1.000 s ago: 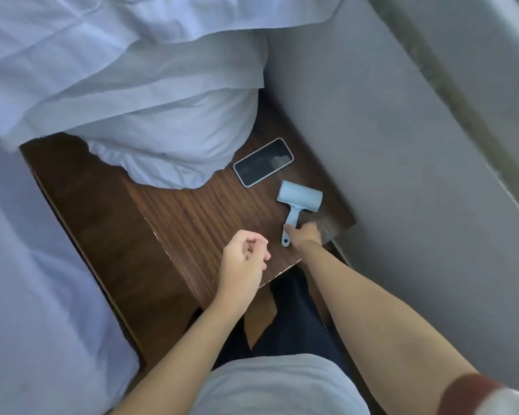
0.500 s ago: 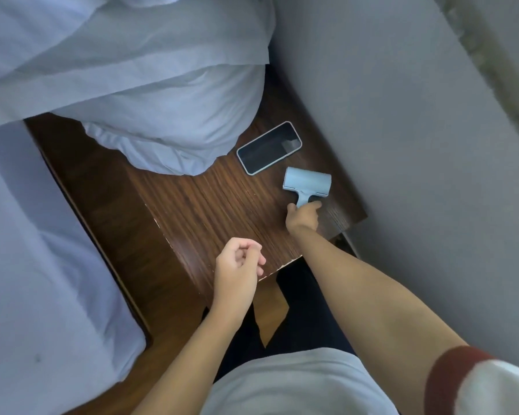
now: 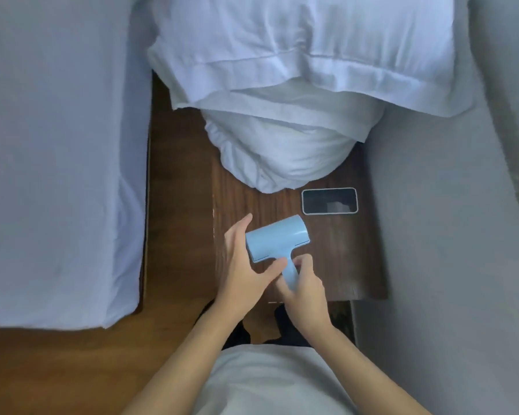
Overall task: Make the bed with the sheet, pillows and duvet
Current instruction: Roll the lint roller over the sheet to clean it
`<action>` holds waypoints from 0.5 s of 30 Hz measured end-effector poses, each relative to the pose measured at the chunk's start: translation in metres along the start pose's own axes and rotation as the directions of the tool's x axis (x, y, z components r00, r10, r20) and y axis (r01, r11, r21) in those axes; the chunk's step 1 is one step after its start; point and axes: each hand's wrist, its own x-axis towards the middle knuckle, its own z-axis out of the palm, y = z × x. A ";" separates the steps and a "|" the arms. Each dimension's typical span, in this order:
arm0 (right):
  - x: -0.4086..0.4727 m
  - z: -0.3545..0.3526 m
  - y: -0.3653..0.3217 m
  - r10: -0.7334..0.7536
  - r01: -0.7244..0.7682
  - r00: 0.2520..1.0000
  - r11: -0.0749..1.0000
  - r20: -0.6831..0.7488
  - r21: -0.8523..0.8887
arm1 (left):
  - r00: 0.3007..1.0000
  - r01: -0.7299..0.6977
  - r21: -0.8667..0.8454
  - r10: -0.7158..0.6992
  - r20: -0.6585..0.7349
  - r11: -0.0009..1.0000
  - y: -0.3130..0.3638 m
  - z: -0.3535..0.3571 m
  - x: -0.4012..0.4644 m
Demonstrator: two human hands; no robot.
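The right hand grips the handle of the blue roller; the left hand, fingers straight, cups its head. The pillows are piled on the far table, and the sheet covers the bed on the left. Next, probably roll lint off the sheet.

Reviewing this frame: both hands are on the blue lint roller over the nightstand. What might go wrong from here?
1. The phone lies flat just beyond the lint roller; a swing of the roller might knock it.
2. The pillows are piled on the nightstand and overhang its top; a nudge may tip them.
3. The right hand holds only the thin handle, and the left hand just touches the head, so the roller may slip.
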 end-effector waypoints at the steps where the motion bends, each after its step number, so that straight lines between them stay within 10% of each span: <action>1: -0.007 0.001 -0.010 -0.035 0.035 0.999 0.999 0.034 -0.016 | 0.998 -0.060 0.074 0.060 0.003 0.996 -0.001 -0.010 -0.002; 6: -0.024 0.011 -0.050 -0.132 0.146 0.984 0.983 0.120 -0.112 | 0.962 -0.223 0.398 0.268 -0.060 0.890 -0.011 -0.052 -0.008; 15: -0.042 0.074 -0.101 -0.191 0.245 0.959 0.931 0.209 -0.271 | 0.964 -0.171 0.060 0.180 -0.198 0.983 -0.068 -0.131 -0.017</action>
